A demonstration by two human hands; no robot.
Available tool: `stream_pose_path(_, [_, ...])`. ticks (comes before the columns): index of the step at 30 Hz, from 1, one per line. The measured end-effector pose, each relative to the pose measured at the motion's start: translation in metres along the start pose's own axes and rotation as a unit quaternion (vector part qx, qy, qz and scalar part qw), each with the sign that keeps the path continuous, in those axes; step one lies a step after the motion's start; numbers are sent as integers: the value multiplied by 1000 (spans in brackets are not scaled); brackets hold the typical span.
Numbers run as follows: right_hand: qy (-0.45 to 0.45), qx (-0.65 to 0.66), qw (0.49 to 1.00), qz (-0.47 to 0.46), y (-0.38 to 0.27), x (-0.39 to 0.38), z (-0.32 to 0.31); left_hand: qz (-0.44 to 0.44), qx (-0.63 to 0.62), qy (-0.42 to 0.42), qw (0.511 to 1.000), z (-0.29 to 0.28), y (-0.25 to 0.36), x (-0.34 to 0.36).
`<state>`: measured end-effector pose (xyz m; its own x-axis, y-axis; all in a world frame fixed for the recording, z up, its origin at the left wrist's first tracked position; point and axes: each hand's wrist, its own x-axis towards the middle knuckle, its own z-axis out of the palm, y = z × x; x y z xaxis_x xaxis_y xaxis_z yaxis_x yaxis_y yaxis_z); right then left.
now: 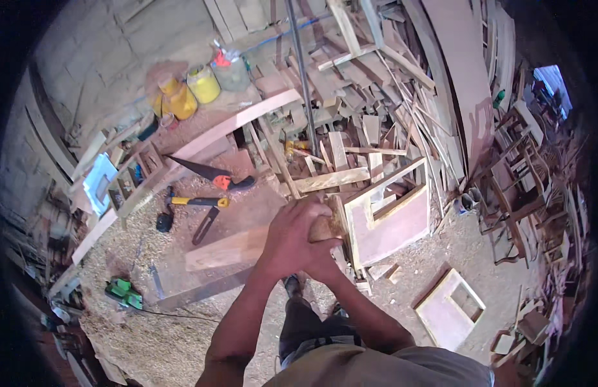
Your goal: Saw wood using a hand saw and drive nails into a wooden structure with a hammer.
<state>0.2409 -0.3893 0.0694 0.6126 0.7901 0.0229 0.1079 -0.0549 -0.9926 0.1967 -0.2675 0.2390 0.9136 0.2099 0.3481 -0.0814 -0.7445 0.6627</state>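
My left hand [289,232] is closed over a brown wooden block or tool [324,229], which I cannot make out fully. My right hand [318,255] is wrapped round its lower part, partly behind the left. Just right of both hands a pale panel with a framed cutout [382,235] stands tilted. Left of my hands a plank [218,255] lies on the dusty workbench [247,200], along with a yellow-handled hammer [199,201], a handsaw with a red handle [233,184], a dark flat tool [205,226] and a black tape measure [163,222].
A green power tool [123,293] with a cord lies at lower left among shavings. Yellow containers [179,100] stand at the back. Piled offcuts [341,90] and long boards fill the back right. Wooden chairs [515,193] are stacked at right, and another framed panel [444,316] lies on the floor.
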Motion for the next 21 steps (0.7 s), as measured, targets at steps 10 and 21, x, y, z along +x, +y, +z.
stream_pose_path(10, [58, -67, 992, -95, -133, -83, -64, 11, -49, -2, 999, -22, 162, -18])
stream_pose_path(21, [143, -100, 983, -59, -174, -118, -103, 42, -172, 35, 984, -5, 179, -33])
